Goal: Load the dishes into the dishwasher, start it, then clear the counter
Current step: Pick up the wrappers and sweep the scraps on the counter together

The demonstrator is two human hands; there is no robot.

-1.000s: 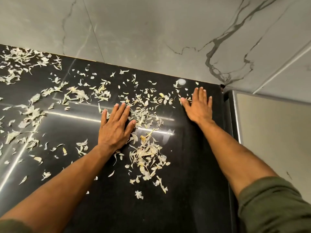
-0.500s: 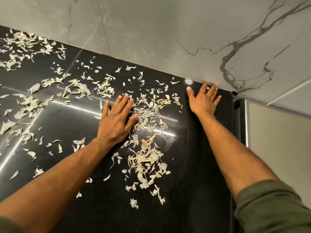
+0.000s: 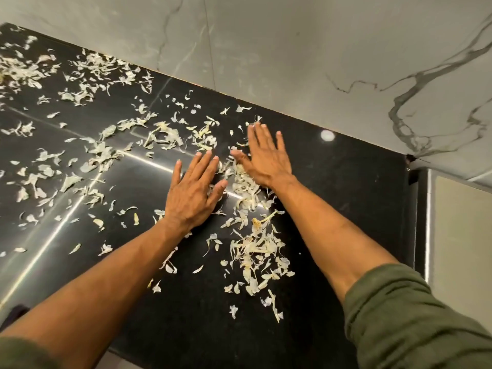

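Black glossy desk carries scattered pale peels, with the left hand and right hand pressed flat side by side at its middle, fingers straight, holding nothing.

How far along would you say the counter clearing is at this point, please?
Done: the counter looks bare only at its right end. In hand: the left hand and right hand, both flat, press a heap of peels together between them. Left: scattered peels cover the counter's left side, and more lie nearer the front edge. No dishwasher is in view, so that part cannot be judged.
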